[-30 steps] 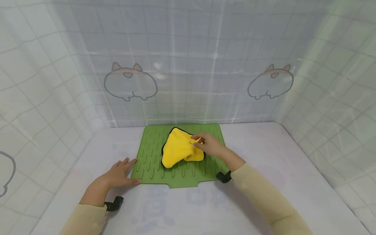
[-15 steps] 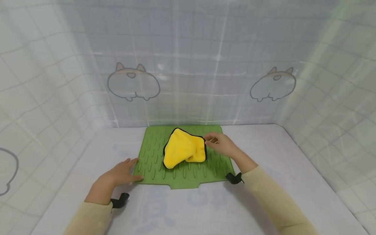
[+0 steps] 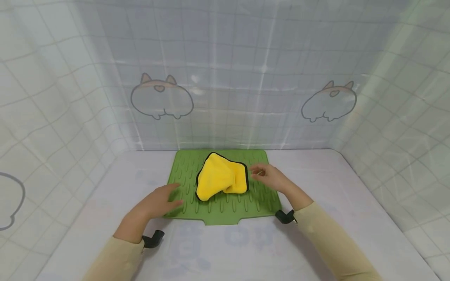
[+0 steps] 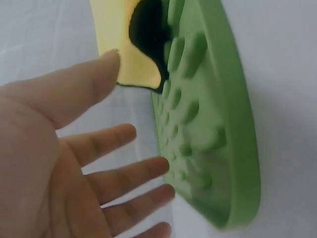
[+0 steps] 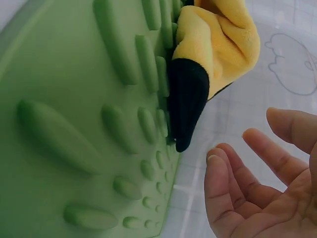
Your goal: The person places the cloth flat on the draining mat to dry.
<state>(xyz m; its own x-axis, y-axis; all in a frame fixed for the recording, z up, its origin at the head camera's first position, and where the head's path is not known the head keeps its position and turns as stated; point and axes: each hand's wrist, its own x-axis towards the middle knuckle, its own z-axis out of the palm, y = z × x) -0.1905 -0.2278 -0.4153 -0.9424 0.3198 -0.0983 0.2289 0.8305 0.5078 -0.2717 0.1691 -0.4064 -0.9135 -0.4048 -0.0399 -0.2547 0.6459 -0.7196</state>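
Observation:
A yellow cloth [image 3: 216, 177] with black edging lies crumpled and partly folded on a ribbed green mat [image 3: 179, 164]. Over the mat's left side is my left hand [image 3: 158, 201], its fingers spread and holding nothing. In the left wrist view, those fingers stretch toward the mat's ridges, with the cloth beyond the thumb. My right hand [image 3: 270, 177] hovers just right of the cloth, fingers loosely bent, nothing in them. The right wrist view shows a gap between its fingertips and the cloth's black underside [image 5: 188, 99].
The mat lies on a pale tabletop [image 3: 309, 179], a short tab on its near edge. Grid-patterned sheeting [image 3: 228, 78] with cartoon animal drawings rises behind and at both sides. Each wrist carries a small black camera [image 3: 152, 239].
My right hand has let go of the cloth and drawn off to the right. The left hand has left the mat's left edge and shifted inward over it. The cloth keeps its shape.

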